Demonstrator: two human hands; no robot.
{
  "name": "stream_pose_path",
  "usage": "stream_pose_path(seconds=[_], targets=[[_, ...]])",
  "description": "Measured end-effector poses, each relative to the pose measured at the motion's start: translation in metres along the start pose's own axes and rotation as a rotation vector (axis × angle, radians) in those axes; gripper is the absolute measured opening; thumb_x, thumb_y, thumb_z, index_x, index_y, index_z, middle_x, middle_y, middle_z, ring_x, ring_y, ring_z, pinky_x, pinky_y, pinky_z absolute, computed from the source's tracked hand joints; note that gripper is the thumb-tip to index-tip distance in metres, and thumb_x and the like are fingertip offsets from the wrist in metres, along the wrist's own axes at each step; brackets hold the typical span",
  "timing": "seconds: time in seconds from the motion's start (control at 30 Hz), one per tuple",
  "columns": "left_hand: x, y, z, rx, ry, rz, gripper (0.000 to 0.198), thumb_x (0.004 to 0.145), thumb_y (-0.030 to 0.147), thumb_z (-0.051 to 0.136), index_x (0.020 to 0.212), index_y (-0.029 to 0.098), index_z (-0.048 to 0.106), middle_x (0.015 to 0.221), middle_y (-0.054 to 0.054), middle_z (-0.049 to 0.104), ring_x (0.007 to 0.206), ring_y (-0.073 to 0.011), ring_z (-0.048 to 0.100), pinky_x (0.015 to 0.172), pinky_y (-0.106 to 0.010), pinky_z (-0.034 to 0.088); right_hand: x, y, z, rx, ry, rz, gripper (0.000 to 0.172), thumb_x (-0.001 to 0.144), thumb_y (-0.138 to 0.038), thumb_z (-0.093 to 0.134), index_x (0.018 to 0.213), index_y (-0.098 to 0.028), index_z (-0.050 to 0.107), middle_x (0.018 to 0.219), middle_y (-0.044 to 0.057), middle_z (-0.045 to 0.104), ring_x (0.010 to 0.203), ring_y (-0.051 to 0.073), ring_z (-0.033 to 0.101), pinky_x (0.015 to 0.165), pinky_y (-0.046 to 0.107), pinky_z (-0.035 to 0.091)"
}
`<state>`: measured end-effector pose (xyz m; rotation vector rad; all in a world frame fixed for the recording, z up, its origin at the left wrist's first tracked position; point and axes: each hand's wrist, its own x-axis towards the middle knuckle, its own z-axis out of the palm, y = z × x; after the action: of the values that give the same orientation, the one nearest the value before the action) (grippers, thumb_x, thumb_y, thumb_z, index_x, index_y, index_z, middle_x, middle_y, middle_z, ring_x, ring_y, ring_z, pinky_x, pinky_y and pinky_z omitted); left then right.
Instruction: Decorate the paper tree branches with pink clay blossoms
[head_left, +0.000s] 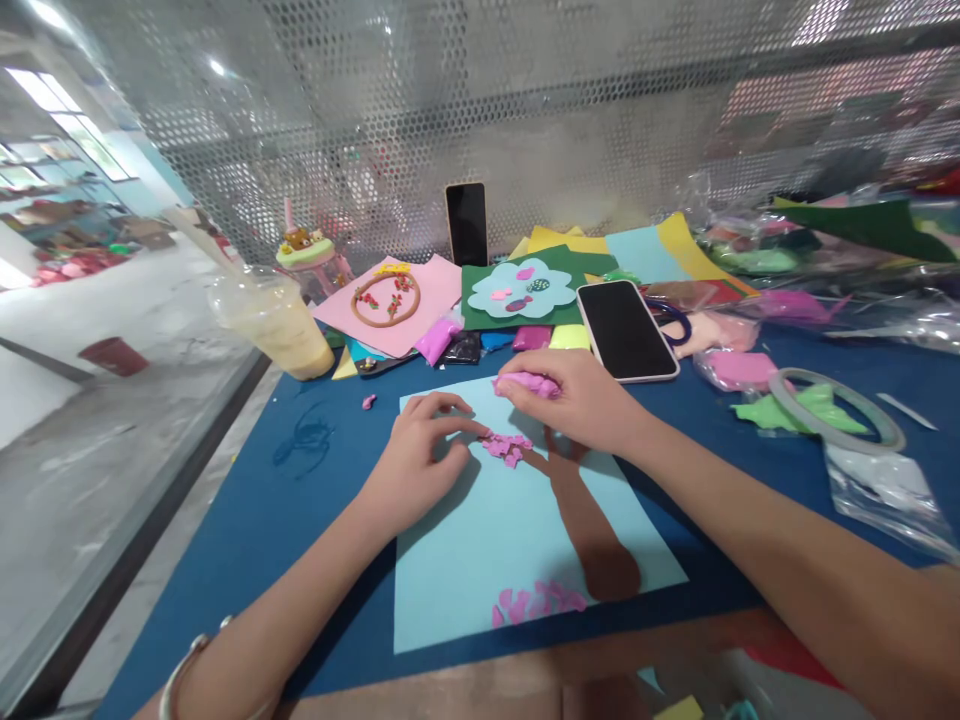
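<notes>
A light blue sheet of paper lies on the dark blue table and carries a brown tree shape with branches. My left hand rests on the sheet's left side, fingers apart, its index fingertip touching a cluster of small pink clay bits at a branch end. Over the upper part of the paper, my right hand is closed around a lump of pink clay. More pink clay pieces are stuck along the sheet's lower edge.
A smartphone lies behind my right hand; another phone stands against the perforated metal panel. A drink cup is at the back left. Decorated pink card and green card lie behind the paper. A tape roll and clay packets are at right.
</notes>
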<state>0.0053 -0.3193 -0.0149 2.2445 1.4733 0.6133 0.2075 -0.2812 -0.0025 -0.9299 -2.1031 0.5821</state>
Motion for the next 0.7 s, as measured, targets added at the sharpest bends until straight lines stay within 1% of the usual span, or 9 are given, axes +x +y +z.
stream_pose_path(seconds=[0.2,0.43,0.57,0.7], targets=[[0.0011,0.0015,0.0007,0.002,0.009,0.019,0.04,0.073,0.006,0.044,0.092,0.027,0.072,0.107,-0.002,0.06,0.106,-0.0228,0.049,0.097,-0.045,0.039,-0.0001,-0.0008,-0.0006,-0.011,-0.001,0.006,0.021,0.087,-0.031,0.053,0.082,-0.017,0.067,0.077,0.001,0.068,0.07,0.013,0.059,0.062,0.021,0.04],[0.0011,0.0007,0.0011,0.013,-0.002,0.022,0.042,0.073,0.006,0.044,0.093,0.029,0.072,0.107,-0.002,0.06,0.105,-0.0237,0.049,0.094,-0.045,0.041,0.0002,-0.001,-0.001,-0.03,-0.01,0.031,0.023,0.086,-0.034,0.052,0.082,-0.017,0.068,0.078,0.003,0.068,0.07,0.016,0.06,0.062,0.024,0.041],[-0.001,0.0012,0.0008,0.097,-0.001,0.047,0.04,0.075,0.008,0.044,0.095,0.028,0.072,0.109,-0.003,0.06,0.109,-0.0248,0.047,0.095,-0.047,0.038,0.0,-0.0006,-0.0009,-0.029,-0.006,0.033,0.024,0.086,-0.034,0.052,0.082,-0.017,0.067,0.078,0.003,0.068,0.07,0.016,0.06,0.062,0.024,0.041],[-0.0031,0.0014,-0.0001,0.231,0.012,0.123,0.039,0.078,0.01,0.044,0.1,0.028,0.071,0.112,-0.004,0.059,0.11,-0.0262,0.046,0.092,-0.047,0.037,-0.0001,-0.0005,-0.001,-0.024,-0.004,0.035,0.023,0.086,-0.034,0.052,0.081,-0.017,0.067,0.077,0.002,0.068,0.07,0.015,0.06,0.062,0.023,0.041]])
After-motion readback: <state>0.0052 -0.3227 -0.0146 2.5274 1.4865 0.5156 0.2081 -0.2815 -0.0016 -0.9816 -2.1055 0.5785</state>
